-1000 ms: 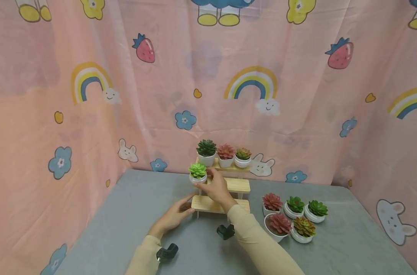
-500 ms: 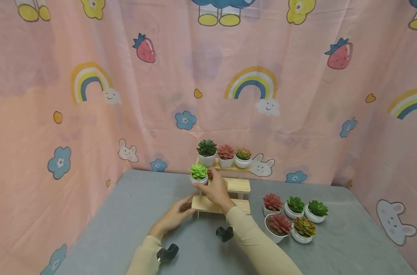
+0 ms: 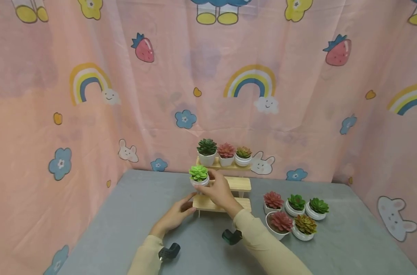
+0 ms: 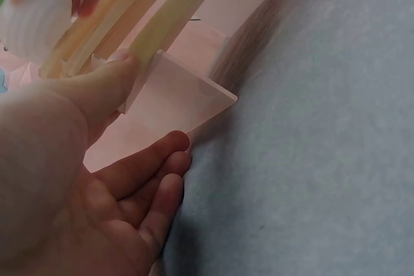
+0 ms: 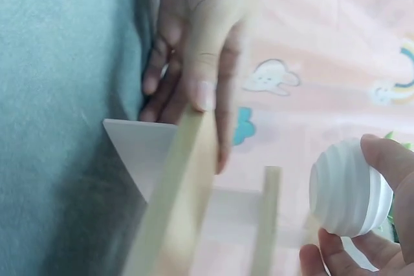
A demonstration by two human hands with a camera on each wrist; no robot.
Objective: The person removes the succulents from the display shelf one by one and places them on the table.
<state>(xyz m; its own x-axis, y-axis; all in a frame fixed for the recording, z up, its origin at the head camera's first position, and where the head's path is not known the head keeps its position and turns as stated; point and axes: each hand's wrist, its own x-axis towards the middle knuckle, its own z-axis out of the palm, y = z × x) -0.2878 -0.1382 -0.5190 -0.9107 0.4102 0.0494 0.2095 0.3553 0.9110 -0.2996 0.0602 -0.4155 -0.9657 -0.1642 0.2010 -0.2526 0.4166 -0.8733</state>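
Observation:
A three-step wooden display stand (image 3: 222,204) with pale side legs stands on the grey table. My left hand (image 3: 175,214) holds the left end of its lowest step, thumb at the front corner and fingers around the side. With my right hand (image 3: 219,187) I pinch the white ribbed pot of a bright green succulent (image 3: 198,173) by its right side. The pot (image 5: 346,189) is upright at the left end of the middle step. Three potted succulents line the top step: a dark green one (image 3: 206,149), a pink one (image 3: 226,152) and a green-orange one (image 3: 243,154).
Several more potted succulents stand grouped on the table right of the stand, among them a red one (image 3: 280,223), a yellow-orange one (image 3: 304,226) and a green one (image 3: 318,207). A pink patterned curtain (image 3: 167,84) hangs behind the table.
The right forearm has shifted slightly to the right and the bright green succulent has come slightly lower. The left hand keeps its place at the stand.

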